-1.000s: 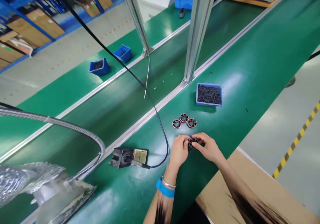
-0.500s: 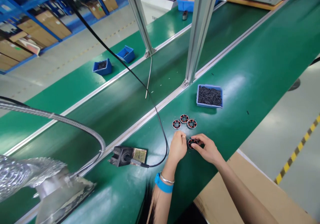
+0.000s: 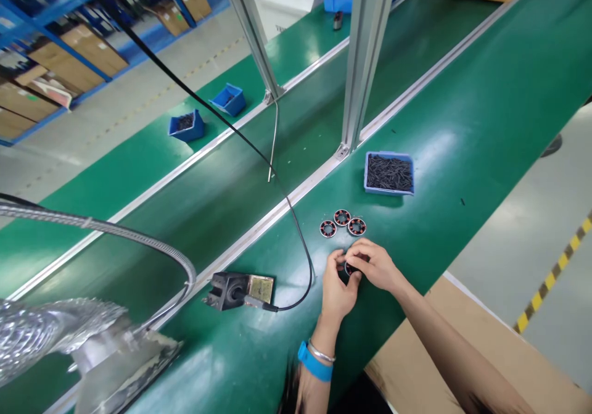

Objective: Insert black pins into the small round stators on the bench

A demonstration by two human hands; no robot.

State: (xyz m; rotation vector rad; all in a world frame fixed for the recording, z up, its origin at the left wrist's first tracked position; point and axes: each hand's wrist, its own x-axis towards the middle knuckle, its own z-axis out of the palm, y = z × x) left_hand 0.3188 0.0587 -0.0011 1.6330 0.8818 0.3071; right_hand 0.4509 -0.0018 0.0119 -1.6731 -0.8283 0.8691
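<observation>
Between my two hands, just above or on the green bench, is a ring-shaped motor stator (image 3: pixel 348 269) with dark and orange-red parts; the fingers cover most of it. My left hand (image 3: pixel 339 292) curls round its left and near side, thumb toward the right. My right hand (image 3: pixel 378 267) grips it from the right, fingers bent over the top. Whether a small part is also pinched there is hidden. Just beyond the hands lie three similar stators: a left one (image 3: pixel 328 228), a middle one (image 3: pixel 342 218) and a right one (image 3: pixel 357 226).
A blue bin (image 3: pixel 389 190) of short black tube pieces stands beyond the stators. To the left, a soldering iron (image 3: pixel 259 303) rests in its black stand (image 3: pixel 226 292), its cable looping near my left hand. A metal post (image 3: pixel 365 62) and a foil duct (image 3: pixel 50 327) rise from the bench.
My left hand has come in from beside the stator and now closes round it. My right fingers have moved over its top. The view has shifted slightly.
</observation>
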